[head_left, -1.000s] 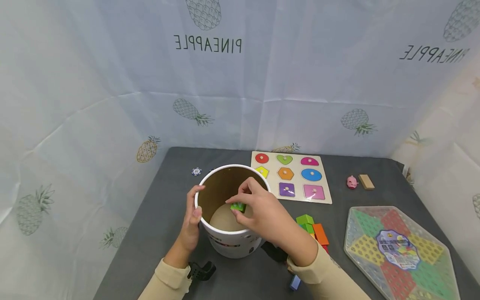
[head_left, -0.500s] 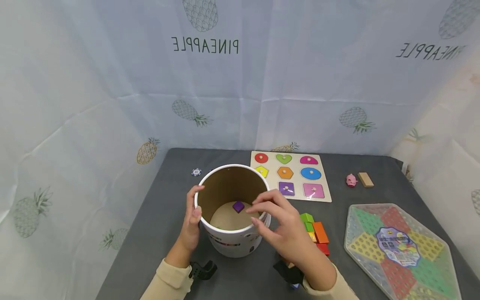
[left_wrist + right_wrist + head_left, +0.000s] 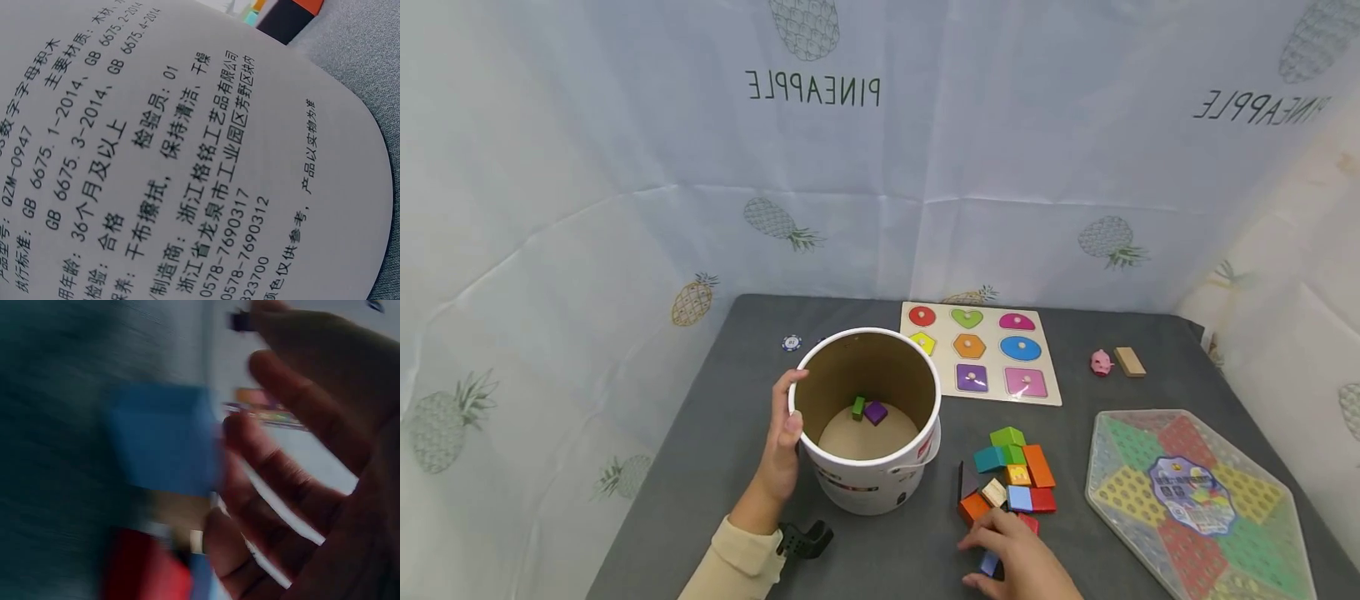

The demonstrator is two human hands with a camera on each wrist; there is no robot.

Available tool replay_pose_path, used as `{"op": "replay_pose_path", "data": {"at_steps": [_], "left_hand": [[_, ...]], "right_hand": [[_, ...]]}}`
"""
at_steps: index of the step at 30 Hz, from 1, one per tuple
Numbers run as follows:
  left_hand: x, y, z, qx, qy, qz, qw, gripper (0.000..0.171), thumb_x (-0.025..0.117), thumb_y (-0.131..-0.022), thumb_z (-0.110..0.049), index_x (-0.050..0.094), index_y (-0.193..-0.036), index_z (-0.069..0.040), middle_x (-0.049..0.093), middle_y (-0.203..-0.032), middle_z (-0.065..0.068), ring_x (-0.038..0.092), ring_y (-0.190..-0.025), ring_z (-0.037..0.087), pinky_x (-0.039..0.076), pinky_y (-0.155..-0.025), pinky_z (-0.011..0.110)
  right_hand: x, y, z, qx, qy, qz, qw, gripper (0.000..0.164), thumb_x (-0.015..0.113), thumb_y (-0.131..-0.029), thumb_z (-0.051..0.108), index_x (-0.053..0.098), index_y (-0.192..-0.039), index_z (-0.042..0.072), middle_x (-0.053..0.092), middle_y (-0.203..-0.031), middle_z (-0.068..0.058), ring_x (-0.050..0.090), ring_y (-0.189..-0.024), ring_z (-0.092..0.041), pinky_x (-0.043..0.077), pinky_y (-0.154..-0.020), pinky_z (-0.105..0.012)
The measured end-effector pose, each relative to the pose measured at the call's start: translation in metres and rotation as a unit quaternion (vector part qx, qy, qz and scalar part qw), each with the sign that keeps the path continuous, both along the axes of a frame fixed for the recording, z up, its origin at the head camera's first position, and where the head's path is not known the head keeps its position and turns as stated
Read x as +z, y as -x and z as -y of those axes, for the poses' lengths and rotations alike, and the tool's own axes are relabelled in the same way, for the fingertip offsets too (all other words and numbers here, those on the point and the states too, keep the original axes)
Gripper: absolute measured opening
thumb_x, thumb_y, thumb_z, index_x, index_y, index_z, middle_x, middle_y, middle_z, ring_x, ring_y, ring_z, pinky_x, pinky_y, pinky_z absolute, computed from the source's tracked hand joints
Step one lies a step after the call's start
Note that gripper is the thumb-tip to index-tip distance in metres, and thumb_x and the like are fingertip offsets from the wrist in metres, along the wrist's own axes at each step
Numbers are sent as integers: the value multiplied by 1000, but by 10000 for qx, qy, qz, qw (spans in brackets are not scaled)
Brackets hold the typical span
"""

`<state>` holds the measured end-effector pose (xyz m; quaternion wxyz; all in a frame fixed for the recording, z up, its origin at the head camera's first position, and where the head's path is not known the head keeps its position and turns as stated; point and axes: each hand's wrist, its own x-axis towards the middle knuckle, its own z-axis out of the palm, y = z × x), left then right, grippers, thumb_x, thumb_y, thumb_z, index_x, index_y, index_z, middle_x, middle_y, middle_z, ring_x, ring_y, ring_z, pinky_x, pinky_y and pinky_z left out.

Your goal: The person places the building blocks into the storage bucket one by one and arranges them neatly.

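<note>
My left hand (image 3: 779, 458) holds the rim of a white bucket (image 3: 867, 493) at its left side. On the bucket's floor lie a purple block (image 3: 876, 412) and a green block (image 3: 858, 407). My right hand (image 3: 1019, 563) is low over a blue block (image 3: 989, 564) at the front of the table, fingers parted and gently bent. The right wrist view, blurred, has that blue block (image 3: 164, 440) beside the fingers (image 3: 275, 456); they do not close round it. Printed text on the bucket wall (image 3: 187, 162) fills the left wrist view.
Several coloured blocks (image 3: 1017, 475) cluster right of the bucket. Behind stands a shape puzzle board (image 3: 992, 333). A hexagonal game board (image 3: 1198, 504) lies at right, a pink pig figure (image 3: 1101, 362) and wooden block (image 3: 1130, 362) beyond it. A poker chip (image 3: 792, 342) lies back left.
My right hand let go of the green block inside the bucket, then came out and moved right and toward the front edge, over the blue block. My left hand stayed on the rim.
</note>
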<state>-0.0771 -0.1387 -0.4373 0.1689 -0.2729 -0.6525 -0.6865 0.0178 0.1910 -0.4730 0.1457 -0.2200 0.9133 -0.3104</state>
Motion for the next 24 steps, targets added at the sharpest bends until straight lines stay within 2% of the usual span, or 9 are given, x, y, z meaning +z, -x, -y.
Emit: {"op": "replay_pose_path", "data": {"at_steps": [3,6,9,13,16,19,21,24], "left_hand": [[0,0,-1,-15,11,-4,10000,54,31,-95,-26,22,-140,3,24,-142,20,27,-122,40,23,-96,44],[0,0,0,-6,14,-6,10000,54,31,-95,-27,22,-140,3,23,-142,20,27,-122,40,24,-96,44],[-1,0,-1,-14,10,1,10000,54,31,-95,-26,22,-140,3,23,-142,21,27,-123,40,24,-97,42],[-3,-1,-1,-9,55,32,10000,54,31,-95,-26,21,-140,3,22,-142,22,27,-125,39,25,-99,41],[-4,-2,0,-8,92,103,9999,55,32,-95,-27,22,-141,1,22,-141,24,27,-126,40,25,-99,40],[-4,-1,1,-10,112,150,9998,54,32,-95,-28,22,-141,0,21,-140,26,27,-125,41,25,-100,41],[-4,0,1,-19,130,169,9998,54,32,-95,-28,22,-141,-1,21,-140,26,26,-126,42,25,-100,43],[-4,0,2,-19,142,202,9997,55,32,-95,-29,22,-142,-2,21,-141,25,25,-126,42,24,-100,44]], "right_hand": [[-17,-5,0,37,-201,-44,9998,24,80,-74,35,69,-95,28,44,-96,12,41,-85,-6,44,-73,-28],[-24,-7,4,-85,-364,-397,9985,24,83,-71,26,69,-90,27,43,-92,13,40,-82,-6,43,-71,-29],[-26,-8,5,-202,-376,-584,9974,25,85,-68,19,69,-86,27,43,-89,14,41,-79,-4,44,-69,-28],[-18,-9,4,-337,-126,-705,9969,26,85,-68,17,66,-82,28,45,-87,16,44,-77,-2,46,-68,-27],[-5,-7,3,-589,94,-657,9961,25,84,-70,19,64,-80,32,49,-88,18,48,-78,-2,49,-68,-26],[16,-3,5,-1113,309,-750,9905,27,84,-70,19,64,-76,35,52,-89,20,52,-79,-3,51,-71,-24],[33,2,9,-1506,654,-1054,9808,30,86,-67,14,64,-74,33,55,-91,18,56,-79,-4,52,-69,-23],[60,10,14,-2037,1102,-1650,9587,35,87,-62,7,64,-73,31,57,-96,18,58,-82,-5,52,-68,-21]]}}
